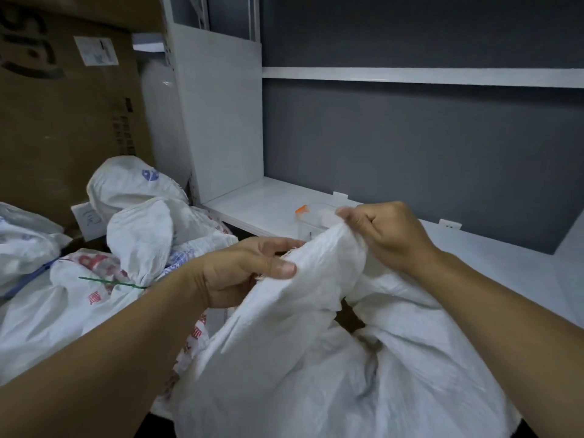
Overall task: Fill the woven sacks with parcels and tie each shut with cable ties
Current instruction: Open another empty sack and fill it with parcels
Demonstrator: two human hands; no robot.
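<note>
From the head camera, a large white woven plastic sack [316,358] fills the lower middle of the view, its mouth pulled up toward the camera. The left hand [243,270] grips the frayed top edge of this sack, thumb pressed flat on the fabric and fingers [278,246] curled behind it. The right hand [385,232] pinches the same edge just right of the left hand, its fingers clenched around a bunched fold of the cloth. Between the two hands the edge runs taut. Below the right hand the sack's mouth gapes a little, and something brown shows in the dark opening; what it is cannot be told.

Left of the held sack lies a filled white woven sack with red print [69,298], its neck gathered and bound with a green cable tie [110,282] whose tail sticks out leftward. Behind that sack stands another tied white sack with a blue mark [132,181]. Farther left of the held sack rises a big brown cardboard box [63,115] bearing a white label.

Behind the held sack runs a white metal shelf [259,207] against a grey wall. On it, just behind the right hand, sits a clear plastic container with an orange clip [308,218].
</note>
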